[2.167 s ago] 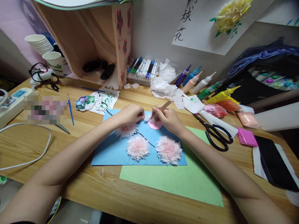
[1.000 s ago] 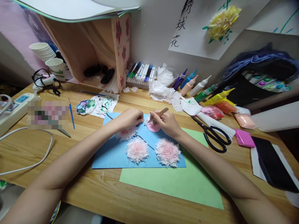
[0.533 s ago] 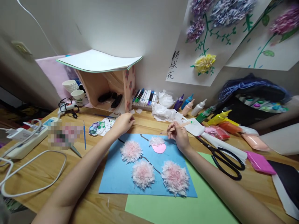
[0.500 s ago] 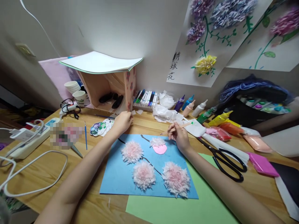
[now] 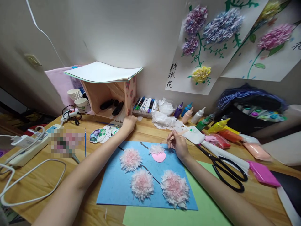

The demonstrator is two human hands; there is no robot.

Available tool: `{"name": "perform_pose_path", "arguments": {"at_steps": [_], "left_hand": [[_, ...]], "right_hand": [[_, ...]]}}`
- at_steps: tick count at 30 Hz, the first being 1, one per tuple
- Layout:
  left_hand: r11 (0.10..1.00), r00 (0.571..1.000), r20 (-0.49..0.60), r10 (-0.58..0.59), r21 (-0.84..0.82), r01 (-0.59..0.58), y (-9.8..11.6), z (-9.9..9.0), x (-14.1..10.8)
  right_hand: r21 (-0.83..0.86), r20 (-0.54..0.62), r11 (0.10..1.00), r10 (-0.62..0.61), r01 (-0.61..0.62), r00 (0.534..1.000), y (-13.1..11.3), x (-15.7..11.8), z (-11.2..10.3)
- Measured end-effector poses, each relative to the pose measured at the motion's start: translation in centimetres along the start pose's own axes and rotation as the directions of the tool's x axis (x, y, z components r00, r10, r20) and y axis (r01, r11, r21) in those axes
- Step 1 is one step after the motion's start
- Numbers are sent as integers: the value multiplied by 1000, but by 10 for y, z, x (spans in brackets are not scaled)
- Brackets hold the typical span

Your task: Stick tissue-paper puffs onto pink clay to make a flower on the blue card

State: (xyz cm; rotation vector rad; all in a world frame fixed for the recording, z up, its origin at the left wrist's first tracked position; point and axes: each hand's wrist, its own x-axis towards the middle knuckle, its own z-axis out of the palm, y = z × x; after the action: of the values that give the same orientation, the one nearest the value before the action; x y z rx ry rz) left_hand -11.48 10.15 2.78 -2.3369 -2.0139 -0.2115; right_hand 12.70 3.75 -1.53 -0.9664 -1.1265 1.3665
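My left hand (image 5: 129, 124) reaches to the back of the desk, beside a small white paper scrap (image 5: 139, 118). Its fingers look pinched, and whatever they hold is hidden. A slim wooden pencil (image 5: 180, 133) is gripped in my right hand (image 5: 178, 145), its point slanting down to the left. Below it lies a blue sheet (image 5: 113, 188) with dark painted branches and several fluffy pink paper flowers (image 5: 175, 189). Near the sheet's top edge, a pink paper circle (image 5: 159, 157) is partly covered by white-pink ruffles (image 5: 156, 149).
A green sheet (image 5: 150, 216) lies under the blue one. Black scissors (image 5: 227, 171), clay packets (image 5: 264, 173) and paint bottles (image 5: 198, 115) stand at the right. Behind are crumpled tissue (image 5: 166, 121), markers (image 5: 145, 105) and a box (image 5: 129, 97). Left are a palette (image 5: 96, 135), brush (image 5: 85, 142) and power strip (image 5: 30, 146).
The camera view has tilted up slightly, so the scene sits lower. My left hand has moved a little to the right toward the scraps. The pencil stays in my right hand.
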Motion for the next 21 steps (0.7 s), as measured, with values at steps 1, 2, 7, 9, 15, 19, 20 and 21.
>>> {"name": "perform_pose_path", "arguments": {"at_steps": [1, 2, 7, 9, 15, 19, 20, 21], "left_hand": [[1000, 1000, 0, -12, -4, 12, -1, 0, -1], [1000, 1000, 2, -27, -6, 27, -1, -1, -2], [992, 997, 8, -77, -99, 77, 3, -19, -20], [931, 1000, 25, -14, -365, 22, 8, -32, -33], [950, 999, -28, 45, -307, -52, 15, -45, -48], [998, 999, -34, -31, 49, 33, 8, -15, -24], [998, 999, -27, -27, 49, 28, 6, -7, -18], [999, 999, -22, -23, 46, 24, 5, -1, -13]], "right_hand": [[5, -3, 1000, 3, -2, 1000, 0, 0, 0], [7, -5, 1000, 2, -2, 1000, 0, 0, 0], [0, 21, 1000, -26, 26, 999, 1, 0, 0], [8, 31, 999, -47, 47, 998, -1, 0, 1], [-19, 104, 993, -117, 120, 988, -8, -6, 7], [-51, 142, 991, -113, 121, 983, -8, -10, 9], [-50, 140, 991, -115, 123, 983, -7, -10, 9], [-46, 138, 991, -117, 125, 983, -7, -10, 8]]}}
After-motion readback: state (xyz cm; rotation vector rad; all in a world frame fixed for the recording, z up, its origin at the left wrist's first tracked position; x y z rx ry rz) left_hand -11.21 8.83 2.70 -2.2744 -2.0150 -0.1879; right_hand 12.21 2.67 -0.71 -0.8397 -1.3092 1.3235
